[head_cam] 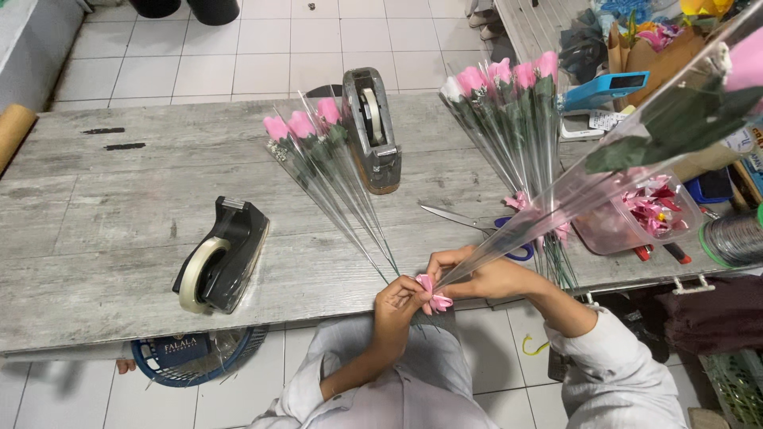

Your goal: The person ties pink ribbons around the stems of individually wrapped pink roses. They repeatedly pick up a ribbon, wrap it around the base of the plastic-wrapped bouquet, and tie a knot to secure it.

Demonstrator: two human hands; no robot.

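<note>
Grey wooden table [119, 191] is carrying tape dispensers; at its near edge, left hand [397, 300] and right hand [485, 274] are pinching a small pink ribbon bow [434, 295] on a clear-wrapped pink rose stem [604, 171].

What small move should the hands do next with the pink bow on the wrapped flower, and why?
Probably press the pink bow firmly onto the narrow end of the wrapped flower: the left hand pinches the bow there, while the right hand holds the sleeve, raised above the table.
</note>
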